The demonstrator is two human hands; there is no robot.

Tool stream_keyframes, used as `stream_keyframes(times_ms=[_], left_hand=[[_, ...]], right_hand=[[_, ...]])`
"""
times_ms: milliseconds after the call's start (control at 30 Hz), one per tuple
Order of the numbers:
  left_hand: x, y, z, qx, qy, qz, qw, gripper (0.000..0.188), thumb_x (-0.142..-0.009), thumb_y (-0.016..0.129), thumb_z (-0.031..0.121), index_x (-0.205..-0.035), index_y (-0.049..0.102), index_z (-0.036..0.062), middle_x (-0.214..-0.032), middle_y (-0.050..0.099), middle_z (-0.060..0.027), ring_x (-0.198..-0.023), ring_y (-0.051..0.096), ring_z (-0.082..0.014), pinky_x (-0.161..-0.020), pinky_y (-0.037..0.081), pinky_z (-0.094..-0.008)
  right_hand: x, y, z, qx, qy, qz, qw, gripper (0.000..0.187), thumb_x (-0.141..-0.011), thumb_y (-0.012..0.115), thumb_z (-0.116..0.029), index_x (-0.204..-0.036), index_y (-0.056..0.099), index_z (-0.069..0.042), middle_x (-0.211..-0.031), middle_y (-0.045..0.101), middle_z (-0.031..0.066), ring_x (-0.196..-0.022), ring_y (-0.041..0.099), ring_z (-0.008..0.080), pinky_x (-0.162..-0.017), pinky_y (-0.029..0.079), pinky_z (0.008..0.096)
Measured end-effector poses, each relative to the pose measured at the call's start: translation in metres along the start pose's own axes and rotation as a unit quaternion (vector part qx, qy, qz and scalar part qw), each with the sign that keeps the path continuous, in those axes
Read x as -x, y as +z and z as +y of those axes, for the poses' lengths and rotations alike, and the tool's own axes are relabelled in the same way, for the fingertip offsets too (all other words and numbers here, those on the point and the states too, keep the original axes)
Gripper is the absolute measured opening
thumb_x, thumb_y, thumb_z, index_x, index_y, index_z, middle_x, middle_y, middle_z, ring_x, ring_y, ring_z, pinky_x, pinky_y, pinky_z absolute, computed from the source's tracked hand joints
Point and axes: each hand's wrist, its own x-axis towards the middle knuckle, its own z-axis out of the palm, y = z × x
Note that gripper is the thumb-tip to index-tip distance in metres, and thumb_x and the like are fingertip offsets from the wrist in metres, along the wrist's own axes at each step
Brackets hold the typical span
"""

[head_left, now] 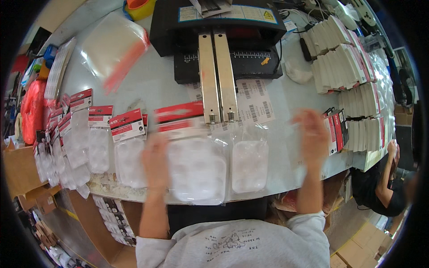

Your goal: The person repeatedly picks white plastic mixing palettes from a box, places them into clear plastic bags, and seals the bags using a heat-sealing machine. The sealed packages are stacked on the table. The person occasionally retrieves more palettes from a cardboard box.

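Note:
My left hand (pixel 155 163), smeared by motion, is at the left edge of a blurred clear bag holding a white plastic tray (pixel 196 169) with round wells. A red and white header card (pixel 179 118) lies across the top of that bag. Whether the fingers grip it cannot be made out. To its right lies another bagged white tray (pixel 249 166) without a card. My right hand (pixel 311 136), also blurred, hovers left of a small group of red, white and black cards (pixel 336 131); its fingers are too smeared to read.
A black machine (pixel 219 27) with two metal rails (pixel 218 76) stands at the back, barcode label sheets (pixel 254 100) beneath. Clear bags (pixel 114 49) lie back left. Carded packs (pixel 98 147) line the left; card stacks (pixel 337 67) fill the right. Another person's arm (pixel 386 178) shows far right.

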Motion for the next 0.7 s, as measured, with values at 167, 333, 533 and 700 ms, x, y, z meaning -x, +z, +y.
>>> stream_keyframes(times_ms=[167,333,533,700], left_hand=[[-0.001,-0.049,0.004,-0.197,0.284,0.273,0.898,0.021,-0.082,0.062,0.018,-0.095,0.062,0.0021,-0.106,0.051,-0.0137,-0.102,0.048,-0.0294,-0.086,0.039,-0.0376],[0.049,0.061,0.012,-0.212,0.345,0.004,0.914,0.024,-0.071,0.072,0.019,-0.086,0.06,0.0046,-0.106,0.048,-0.0129,-0.103,0.044,-0.0306,-0.085,0.038,-0.0399],[0.045,0.098,0.029,-0.081,0.33,-0.002,0.94,0.015,-0.077,0.066,0.015,-0.079,0.055,0.0049,-0.101,0.054,-0.0112,-0.096,0.05,-0.027,-0.082,0.039,-0.0374],[0.071,0.063,0.034,0.346,0.093,-0.236,0.903,0.012,-0.091,0.052,0.011,-0.089,0.043,0.0034,-0.103,0.062,-0.019,-0.095,0.056,-0.0165,-0.085,0.039,-0.0283]], right_hand=[[-0.036,-0.117,0.061,0.413,-0.103,0.006,0.905,0.074,-0.074,0.073,-0.033,-0.13,0.041,0.002,-0.131,0.046,0.0197,-0.118,0.048,0.0308,-0.098,0.037,0.0354],[-0.03,-0.133,0.112,0.311,-0.048,-0.005,0.949,0.075,-0.071,0.076,-0.035,-0.129,0.044,0.0,-0.119,0.055,0.0193,-0.103,0.058,0.026,-0.088,0.044,0.0334],[-0.022,-0.106,0.047,0.414,0.01,0.041,0.91,0.05,-0.068,0.079,-0.028,-0.107,0.059,-0.003,-0.076,0.065,0.0082,-0.067,0.061,0.015,-0.066,0.048,0.0273],[0.011,-0.07,-0.023,-0.017,-0.028,-0.069,0.997,0.037,-0.066,0.078,-0.01,-0.097,0.06,-0.001,-0.072,0.063,0.0021,-0.065,0.058,0.009,-0.061,0.047,0.0234]])
